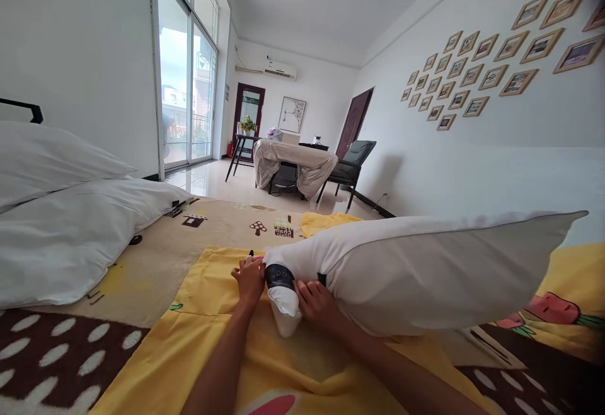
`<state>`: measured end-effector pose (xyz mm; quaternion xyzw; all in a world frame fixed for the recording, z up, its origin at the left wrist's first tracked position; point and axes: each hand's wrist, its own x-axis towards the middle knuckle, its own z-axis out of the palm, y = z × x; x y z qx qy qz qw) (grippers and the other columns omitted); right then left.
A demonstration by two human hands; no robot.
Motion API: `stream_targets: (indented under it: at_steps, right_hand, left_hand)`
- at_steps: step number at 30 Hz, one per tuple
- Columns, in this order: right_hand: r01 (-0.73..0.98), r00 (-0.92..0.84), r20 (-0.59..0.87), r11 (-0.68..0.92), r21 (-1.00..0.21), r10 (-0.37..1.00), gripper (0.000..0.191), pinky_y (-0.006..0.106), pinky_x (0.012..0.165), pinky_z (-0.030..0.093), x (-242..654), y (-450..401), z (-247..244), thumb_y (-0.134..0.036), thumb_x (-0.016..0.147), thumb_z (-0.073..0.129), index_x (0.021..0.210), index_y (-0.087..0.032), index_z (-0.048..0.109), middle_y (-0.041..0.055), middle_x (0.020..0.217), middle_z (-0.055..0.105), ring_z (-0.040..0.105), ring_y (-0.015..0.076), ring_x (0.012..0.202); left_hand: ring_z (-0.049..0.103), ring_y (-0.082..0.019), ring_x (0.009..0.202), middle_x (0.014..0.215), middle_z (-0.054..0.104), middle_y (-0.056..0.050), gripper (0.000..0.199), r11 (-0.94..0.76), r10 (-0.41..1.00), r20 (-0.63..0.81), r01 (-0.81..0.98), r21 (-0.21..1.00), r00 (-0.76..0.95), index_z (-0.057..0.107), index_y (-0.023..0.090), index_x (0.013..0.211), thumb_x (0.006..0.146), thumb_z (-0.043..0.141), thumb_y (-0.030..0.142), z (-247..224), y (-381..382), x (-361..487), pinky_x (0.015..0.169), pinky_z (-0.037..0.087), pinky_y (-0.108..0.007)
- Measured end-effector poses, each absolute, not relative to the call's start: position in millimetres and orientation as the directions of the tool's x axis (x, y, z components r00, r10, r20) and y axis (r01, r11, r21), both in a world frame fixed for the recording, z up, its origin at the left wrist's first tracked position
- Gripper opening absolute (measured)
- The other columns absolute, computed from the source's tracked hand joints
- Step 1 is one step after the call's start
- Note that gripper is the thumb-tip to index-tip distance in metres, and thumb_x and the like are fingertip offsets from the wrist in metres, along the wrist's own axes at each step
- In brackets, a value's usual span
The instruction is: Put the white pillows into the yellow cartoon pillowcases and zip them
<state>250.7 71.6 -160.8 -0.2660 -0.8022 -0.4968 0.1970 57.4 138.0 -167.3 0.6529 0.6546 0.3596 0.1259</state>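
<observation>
A plump white pillow (439, 270) lies across the right half of the bed, its narrow end with a dark label pointing left. That end rests over a yellow cloth (203, 333) with a pink print. At the left side of the labelled end, my left hand (250, 278) has its fingers curled, and what they grip is hard to make out. My right hand (316, 301) is closed on the pillow just right of the label, its fingers bent over the white fabric.
Two white pillows (70, 238) lie at the left on a beige and brown patterned blanket (227, 220). More yellow fabric (571, 301) with red prints is at the right. Beyond the bed stand a covered table (295, 153) and a dark chair (354, 163).
</observation>
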Motion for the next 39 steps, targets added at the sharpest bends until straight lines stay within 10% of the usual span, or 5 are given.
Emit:
stream_targets:
  at_steps: [8,14,24,32,39]
  right_hand:
    - [0.715,-0.624,0.747,0.554,0.426,0.231,0.027,0.032,0.065,0.043,306.5,59.5,-43.6,-0.008,0.088,0.039,0.078,-0.018,0.061,0.0089,0.078,0.062,0.049,0.0188,0.072]
    - [0.752,-0.580,0.612,0.642,0.148,0.538,0.031,0.027,0.057,0.039,330.7,68.0,8.3,-0.017,0.084,0.049,0.053,-0.020,0.045,0.0033,0.063,0.051,0.047,0.0158,0.064]
    - [0.731,-0.659,0.360,0.676,0.096,0.661,0.020,0.025,0.059,0.039,289.0,96.2,-29.6,-0.005,0.070,0.052,0.055,-0.019,0.051,0.0025,0.061,0.058,0.052,0.0145,0.061]
    - [0.707,-0.699,0.236,0.702,0.087,0.675,0.014,0.029,0.070,0.041,274.0,98.5,-63.6,-0.007,0.071,0.054,0.062,-0.018,0.055,0.0020,0.067,0.063,0.054,0.0151,0.067]
    - [0.708,-0.689,0.231,0.706,0.010,0.687,0.012,0.030,0.075,0.044,280.5,108.5,-66.1,-0.005,0.067,0.055,0.063,-0.016,0.058,0.0040,0.071,0.067,0.059,0.0168,0.071]
  left_hand:
    - [0.055,-0.021,0.100,0.104,0.068,-0.004,0.028,-0.269,0.919,0.390,0.646,0.714,-0.048,0.067,0.021,0.071,0.088,0.046,0.028,-113.1,121.6,73.9,0.087,0.029,-0.040]
    - [0.060,-0.022,0.094,0.090,0.069,-0.003,0.016,-0.351,0.932,0.334,0.585,0.731,0.141,0.062,0.018,0.062,0.076,0.055,0.022,-97.6,100.2,86.5,0.087,0.033,-0.039]
    - [0.038,-0.022,0.133,0.143,0.044,-0.011,0.061,-0.621,0.783,0.568,0.267,0.737,0.254,0.035,0.019,0.137,0.079,0.055,0.027,-73.1,76.9,81.0,0.109,0.031,-0.037]
    - [0.061,-0.021,0.092,0.097,0.067,-0.004,0.030,-0.539,0.799,0.426,0.193,0.820,0.424,0.059,0.019,0.098,0.077,0.062,0.041,-86.7,92.3,74.2,0.081,0.048,-0.030]
    - [0.058,-0.030,0.101,0.107,0.063,-0.012,0.055,-0.655,0.754,0.451,0.596,0.464,0.477,0.054,0.018,0.110,0.066,0.075,0.044,-83.7,68.2,95.8,0.086,0.045,-0.040]
